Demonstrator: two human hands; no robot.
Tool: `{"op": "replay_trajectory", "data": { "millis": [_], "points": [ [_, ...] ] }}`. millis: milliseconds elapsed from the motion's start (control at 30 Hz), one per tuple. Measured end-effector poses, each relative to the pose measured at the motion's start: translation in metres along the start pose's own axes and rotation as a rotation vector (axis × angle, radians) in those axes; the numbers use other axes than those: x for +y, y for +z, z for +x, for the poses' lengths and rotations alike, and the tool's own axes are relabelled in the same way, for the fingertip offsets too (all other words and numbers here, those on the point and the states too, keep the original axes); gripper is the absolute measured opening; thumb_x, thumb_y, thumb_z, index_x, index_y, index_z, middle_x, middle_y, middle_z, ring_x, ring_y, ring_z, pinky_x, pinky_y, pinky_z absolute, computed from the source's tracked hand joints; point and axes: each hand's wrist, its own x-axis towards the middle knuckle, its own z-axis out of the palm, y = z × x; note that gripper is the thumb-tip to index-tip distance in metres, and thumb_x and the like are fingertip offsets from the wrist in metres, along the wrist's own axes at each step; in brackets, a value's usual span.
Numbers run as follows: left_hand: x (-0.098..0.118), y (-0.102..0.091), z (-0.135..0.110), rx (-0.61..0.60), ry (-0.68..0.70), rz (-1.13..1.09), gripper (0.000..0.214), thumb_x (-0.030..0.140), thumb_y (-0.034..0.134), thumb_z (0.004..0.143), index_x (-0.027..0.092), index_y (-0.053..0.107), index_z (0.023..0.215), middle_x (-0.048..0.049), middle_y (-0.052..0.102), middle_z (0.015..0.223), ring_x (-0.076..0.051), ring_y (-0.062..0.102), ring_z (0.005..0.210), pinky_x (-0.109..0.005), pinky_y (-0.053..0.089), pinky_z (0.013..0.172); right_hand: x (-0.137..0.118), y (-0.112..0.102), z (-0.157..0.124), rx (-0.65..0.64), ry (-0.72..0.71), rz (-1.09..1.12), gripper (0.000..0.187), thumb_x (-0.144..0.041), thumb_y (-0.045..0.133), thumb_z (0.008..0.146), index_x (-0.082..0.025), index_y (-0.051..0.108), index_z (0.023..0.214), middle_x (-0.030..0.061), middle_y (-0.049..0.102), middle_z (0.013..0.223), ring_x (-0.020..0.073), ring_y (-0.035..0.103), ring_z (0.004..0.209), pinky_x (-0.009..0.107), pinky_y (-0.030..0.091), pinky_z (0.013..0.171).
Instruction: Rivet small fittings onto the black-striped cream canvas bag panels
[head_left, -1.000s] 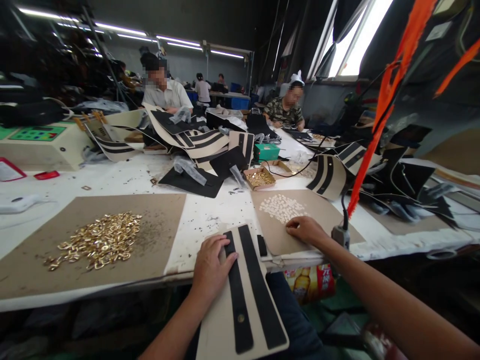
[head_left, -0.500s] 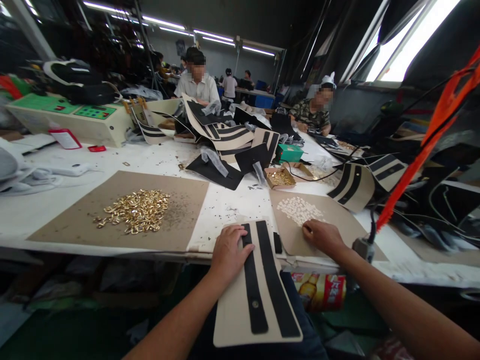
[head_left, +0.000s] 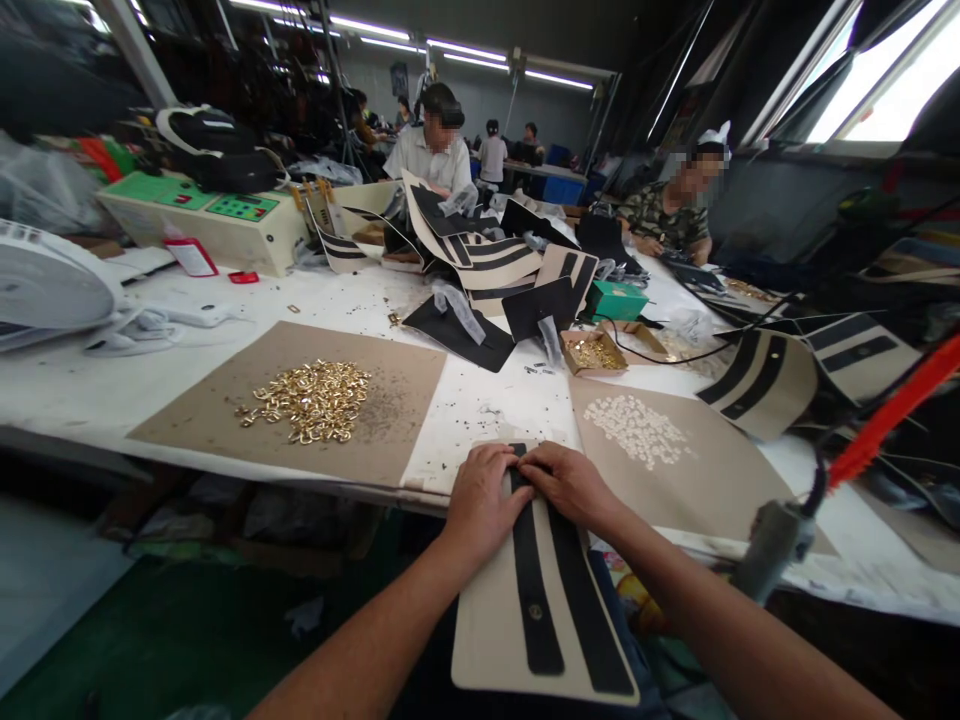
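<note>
A beige panel with two black strips (head_left: 491, 630) slopes from the table edge toward my lap. Near the lower end of its left strip is a small round metal piece (head_left: 535, 612). My left hand (head_left: 486, 510) grips the panel's upper part, thumb and fingers closing on the left strip. Against those fingertips, my right hand (head_left: 568, 487) is closed in a pinch over the same strip; anything between its fingers is hidden. To the right, small whitish pieces (head_left: 636, 430) lie spread on a brown board (head_left: 720, 470).
Gold metal fittings (head_left: 319, 395) are heaped on another brown board (head_left: 202, 400) at left. Behind are stacked striped panels (head_left: 499, 262), a small box of gold parts (head_left: 592, 352) and a green box (head_left: 615, 300). An orange-wrapped cable (head_left: 892, 405) hangs at right. Two people sit across the table.
My right hand has moved left from the whitish pieces to the panel and now meets my left fingertips. My left hand has kept its hold. The view has shifted left.
</note>
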Motion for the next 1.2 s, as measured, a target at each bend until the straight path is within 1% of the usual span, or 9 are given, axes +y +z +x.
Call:
{"op": "replay_trajectory", "data": {
  "millis": [133,300,467,600,733,833,967,1100,1200],
  "points": [
    [0.001,-0.001,0.001,-0.006,-0.011,-0.004,0.034,0.024,0.081,0.077,0.024,0.065,0.106,-0.0081,0.068,0.121,-0.031,0.058,0.121,-0.051,0.049,0.105,0.002,0.002,0.001,0.016,0.061,-0.035,0.018,-0.026,0.058,0.094,-0.027,0.077,0.095,0.0012,0.075,0.101,0.0201,0.066,0.095,0.03,0.045,0.084],
    [0.002,-0.001,0.002,-0.017,-0.008,0.0,0.036,0.024,0.081,0.077,0.023,0.065,0.109,-0.0082,0.068,0.122,-0.03,0.058,0.122,-0.05,0.048,0.105,0.001,0.005,0.009,0.06,0.245,-0.067,0.011,-0.028,0.066,0.087,-0.027,0.076,0.088,-0.0011,0.075,0.087,0.0198,0.066,0.081,0.029,0.043,0.072],
    [0.004,-0.003,0.002,-0.019,-0.012,0.0,0.036,0.024,0.083,0.075,0.022,0.067,0.107,-0.0081,0.068,0.12,-0.03,0.058,0.12,-0.05,0.048,0.105,-0.004,-0.002,-0.004,0.158,0.205,0.187,0.017,-0.033,0.061,0.091,-0.023,0.073,0.088,0.0009,0.073,0.083,0.0198,0.066,0.078,0.03,0.048,0.074],
    [0.005,-0.005,0.003,-0.013,0.0,-0.01,0.033,0.023,0.083,0.076,0.023,0.068,0.105,-0.008,0.069,0.119,-0.03,0.059,0.119,-0.052,0.049,0.104,0.001,-0.021,-0.066,0.52,0.285,0.238,0.034,-0.051,0.061,0.091,-0.021,0.071,0.103,0.0072,0.073,0.096,0.0233,0.067,0.082,0.034,0.054,0.074],
    [0.004,-0.005,0.004,-0.022,0.018,-0.007,0.03,0.023,0.081,0.078,0.024,0.069,0.105,-0.0081,0.069,0.121,-0.03,0.059,0.12,-0.053,0.049,0.104,0.021,-0.052,-0.155,0.938,0.484,-0.09,0.051,-0.063,0.062,0.086,-0.022,0.068,0.117,0.0123,0.068,0.114,0.0295,0.068,0.088,0.047,0.056,0.085],
    [0.001,-0.005,0.005,-0.035,0.026,0.015,0.03,0.023,0.08,0.078,0.025,0.068,0.105,-0.0072,0.068,0.121,-0.03,0.059,0.12,-0.052,0.049,0.105,0.049,-0.068,-0.204,1.1,0.737,-0.271,0.069,-0.07,0.063,0.081,-0.024,0.062,0.133,0.0157,0.064,0.124,0.0379,0.067,0.099,0.059,0.05,0.098],
    [-0.002,-0.004,0.007,-0.039,0.046,0.023,0.027,0.024,0.079,0.08,0.024,0.068,0.105,-0.0077,0.068,0.122,-0.029,0.059,0.12,-0.053,0.049,0.105,0.101,-0.069,-0.23,0.971,0.876,-0.201,0.095,-0.079,0.066,0.069,-0.01,0.059,0.134,0.0232,0.063,0.122,0.0432,0.064,0.105,0.06,0.05,0.096],
    [-0.001,-0.005,0.007,-0.031,0.056,0.025,0.027,0.023,0.079,0.079,0.023,0.069,0.104,-0.0083,0.068,0.121,-0.03,0.059,0.119,-0.053,0.049,0.104,0.132,-0.063,-0.231,0.827,0.695,-0.161,0.063,-0.078,0.062,0.07,-0.022,0.072,0.098,0.0144,0.069,0.104,0.042,0.06,0.113,0.056,0.045,0.104],
    [0.001,-0.006,0.006,-0.024,0.044,0.025,0.028,0.023,0.08,0.078,0.023,0.069,0.103,-0.0076,0.069,0.12,-0.03,0.059,0.119,-0.052,0.05,0.104,0.126,-0.064,-0.224,0.797,0.609,-0.107,0.051,-0.073,0.06,0.075,-0.026,0.072,0.09,0.0101,0.071,0.103,0.0397,0.059,0.118,0.051,0.042,0.109]
  ]
}}
